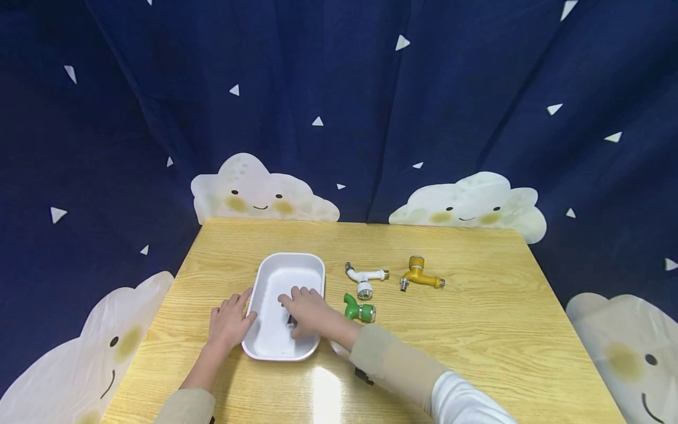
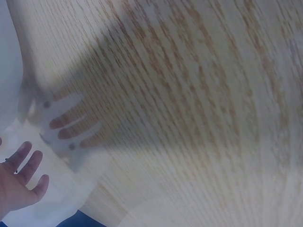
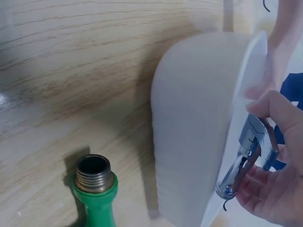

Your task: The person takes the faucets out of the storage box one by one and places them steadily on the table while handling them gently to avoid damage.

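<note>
A white rectangular tray (image 1: 256, 344) lies left of the table's middle. My right hand (image 1: 309, 312) reaches over its right side and grips a chrome tap (image 3: 248, 149), mostly hidden by the hand in the head view. In the right wrist view, thumb and fingers (image 3: 258, 189) are bent around the tap's body. At the tray's left rim rests my left hand (image 1: 230, 321), its fingers spread and fairly straight. Closest to the right forearm is a green tap (image 1: 360, 309), whose threaded end shows in the right wrist view.
Behind the green tap lies a white tap (image 1: 365, 277). A yellow tap (image 1: 421, 275) is farther right. The wooden table (image 1: 477, 330) ends at a dark blue curtain (image 1: 360, 106) with cloud prints. Something dark (image 1: 364, 376) is partly hidden under the right forearm.
</note>
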A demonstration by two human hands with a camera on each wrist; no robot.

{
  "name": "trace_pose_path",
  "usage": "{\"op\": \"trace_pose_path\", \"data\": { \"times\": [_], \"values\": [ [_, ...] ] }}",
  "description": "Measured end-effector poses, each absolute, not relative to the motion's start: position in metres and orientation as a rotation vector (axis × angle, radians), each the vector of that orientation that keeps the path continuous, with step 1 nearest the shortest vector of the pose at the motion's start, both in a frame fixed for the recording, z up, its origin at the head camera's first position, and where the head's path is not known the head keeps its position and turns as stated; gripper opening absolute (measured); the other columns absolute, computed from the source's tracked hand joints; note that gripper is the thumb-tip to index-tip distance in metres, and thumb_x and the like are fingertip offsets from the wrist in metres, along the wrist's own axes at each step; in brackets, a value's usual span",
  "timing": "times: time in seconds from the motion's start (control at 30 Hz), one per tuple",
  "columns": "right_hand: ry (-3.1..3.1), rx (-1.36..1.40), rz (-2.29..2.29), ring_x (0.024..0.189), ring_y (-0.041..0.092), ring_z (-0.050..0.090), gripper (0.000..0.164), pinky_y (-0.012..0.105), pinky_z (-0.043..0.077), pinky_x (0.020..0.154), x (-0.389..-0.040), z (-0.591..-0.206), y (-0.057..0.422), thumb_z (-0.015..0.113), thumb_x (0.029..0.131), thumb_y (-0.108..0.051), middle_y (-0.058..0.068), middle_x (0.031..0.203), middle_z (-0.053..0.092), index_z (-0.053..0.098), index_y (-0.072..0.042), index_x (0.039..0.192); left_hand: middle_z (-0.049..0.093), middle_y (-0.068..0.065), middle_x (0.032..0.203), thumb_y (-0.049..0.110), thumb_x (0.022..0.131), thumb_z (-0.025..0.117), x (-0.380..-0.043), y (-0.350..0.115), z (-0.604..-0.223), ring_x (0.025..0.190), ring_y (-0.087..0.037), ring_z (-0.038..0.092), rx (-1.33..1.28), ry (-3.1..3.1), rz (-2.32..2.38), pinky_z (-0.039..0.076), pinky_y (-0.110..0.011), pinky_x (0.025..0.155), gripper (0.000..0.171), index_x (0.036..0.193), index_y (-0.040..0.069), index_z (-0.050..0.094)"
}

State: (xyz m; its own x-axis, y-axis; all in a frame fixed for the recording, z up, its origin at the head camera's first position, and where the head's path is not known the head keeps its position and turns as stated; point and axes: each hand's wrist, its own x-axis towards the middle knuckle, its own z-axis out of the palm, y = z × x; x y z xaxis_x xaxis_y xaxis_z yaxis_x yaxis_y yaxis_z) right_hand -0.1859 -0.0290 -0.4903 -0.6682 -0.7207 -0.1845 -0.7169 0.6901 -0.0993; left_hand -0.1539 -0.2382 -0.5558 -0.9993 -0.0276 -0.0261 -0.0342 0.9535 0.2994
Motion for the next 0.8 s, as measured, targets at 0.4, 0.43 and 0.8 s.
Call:
{"op": "trace_pose_path", "data": {
  "times": [0.4, 0.43, 0.8],
  "values": [
    [2.719, -1.152, -0.06, 0.086, 0.015, 0.046, 0.078, 0.029, 0.042, 0.08, -0.189, -0.477, -0.019, 0.078, 0.063, -0.039, 0.002, 0.099, 0.05, 0.045, -0.018, 0.13, 0.048, -0.022, 0.124, 0.032, 0.087, 0.047, -0.154, -0.238, -0.557, 0.108, -0.041, 0.047, -0.049, 3.087, 0.482, 0.034, -0.059, 0.087, 0.058, 0.139, 0.01, 0.036],
    [2.724, -1.153, -0.061, 0.086, 0.014, 0.046, 0.078, 0.029, 0.042, 0.079, -0.189, -0.477, -0.018, 0.078, 0.063, -0.039, 0.002, 0.099, 0.05, 0.045, -0.018, 0.13, 0.048, -0.022, 0.124, 0.033, 0.087, 0.047, -0.154, -0.239, -0.557, 0.108, -0.041, 0.047, -0.048, 3.087, 0.482, 0.034, -0.059, 0.087, 0.058, 0.139, 0.01, 0.036],
    [2.742, -1.133, -0.131, 0.08, 0.013, 0.042, 0.078, 0.025, 0.039, 0.07, -0.194, -0.47, -0.002, 0.078, 0.063, -0.034, 0.001, 0.097, 0.049, 0.045, -0.017, 0.131, 0.048, -0.021, 0.124, 0.032, 0.087, 0.046, -0.154, -0.239, -0.558, 0.108, -0.041, 0.047, -0.048, 3.085, 0.495, 0.033, -0.059, 0.086, 0.057, 0.139, 0.011, 0.036]
  ]
}}
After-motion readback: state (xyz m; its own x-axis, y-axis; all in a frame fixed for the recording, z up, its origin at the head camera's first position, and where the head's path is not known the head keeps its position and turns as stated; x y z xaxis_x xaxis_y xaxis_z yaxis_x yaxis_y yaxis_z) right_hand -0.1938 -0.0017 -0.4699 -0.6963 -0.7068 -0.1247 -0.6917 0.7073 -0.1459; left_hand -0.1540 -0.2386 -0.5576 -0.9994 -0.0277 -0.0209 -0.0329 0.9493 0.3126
